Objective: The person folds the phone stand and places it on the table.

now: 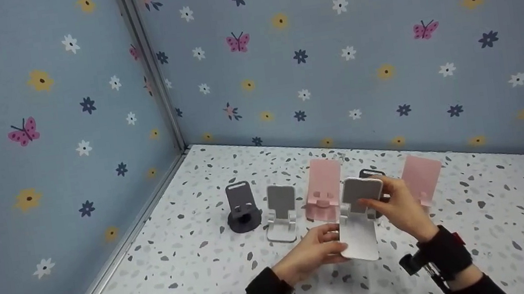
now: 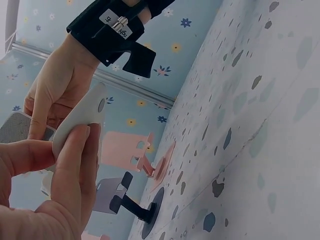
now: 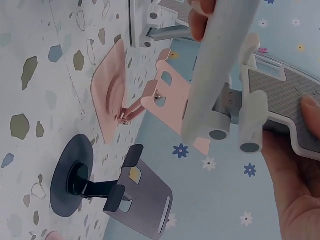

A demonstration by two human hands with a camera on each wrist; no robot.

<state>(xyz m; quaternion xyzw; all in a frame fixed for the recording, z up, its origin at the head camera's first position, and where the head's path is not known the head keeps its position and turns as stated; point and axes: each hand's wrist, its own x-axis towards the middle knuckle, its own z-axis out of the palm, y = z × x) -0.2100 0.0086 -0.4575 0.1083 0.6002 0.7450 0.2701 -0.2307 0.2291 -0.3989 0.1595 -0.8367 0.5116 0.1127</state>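
Above the speckled table I hold a white phone stand [image 1: 359, 240] with a grey padded plate, its plate unfolded upward from the flat base. My left hand [image 1: 311, 253] grips the base at its left edge, thumb on the front. The plate's upper right side is pinched by my right hand [image 1: 402, 207]. In the left wrist view the base [image 2: 82, 116] appears edge-on between thumb and fingers. The right wrist view shows the hinge arm [image 3: 231, 102] joining base and padded plate [image 3: 285, 97].
Behind the held stand, a dark stand [image 1: 245, 219], a white stand [image 1: 281, 203], a pink stand [image 1: 324, 177], a partly hidden dark stand [image 1: 370, 172] and another pink stand [image 1: 423, 174] form a row on the table [image 1: 197, 274]. Flowered walls [image 1: 350, 91] border the back and left.
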